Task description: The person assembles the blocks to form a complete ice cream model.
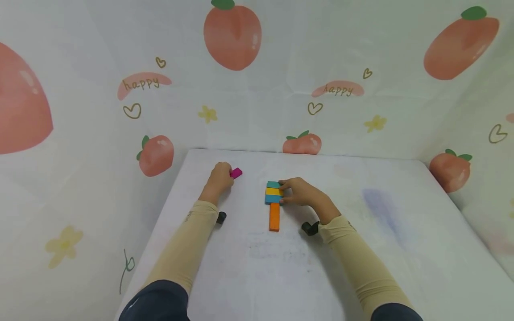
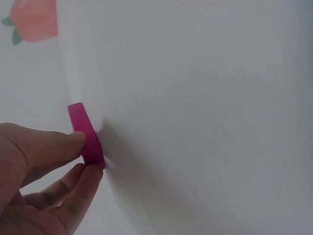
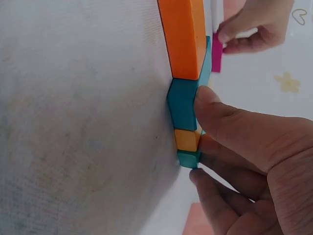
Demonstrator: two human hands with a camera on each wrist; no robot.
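Note:
My left hand [image 1: 219, 179] pinches a magenta block [image 2: 86, 128] between thumb and fingers, toward the far left of the table. In the middle lies a row of flat blocks side by side: a far teal-green block [image 1: 273, 184], a yellow block [image 1: 273, 191] and a near blue block [image 1: 273, 199]. An orange block [image 1: 274, 217] extends from the blue one toward me, like a stem. My right hand [image 1: 302, 192] holds the row from its right side. Its thumb is against the blue block and a fingertip reaches the far end of the teal-green block.
The white table [image 1: 249, 276] has a faint purple stain [image 1: 381, 211] on its right. A pale curtain [image 1: 257, 102] printed with peaches and hearts stands behind it. Black wrist devices [image 1: 310, 228] sit by both sleeves.

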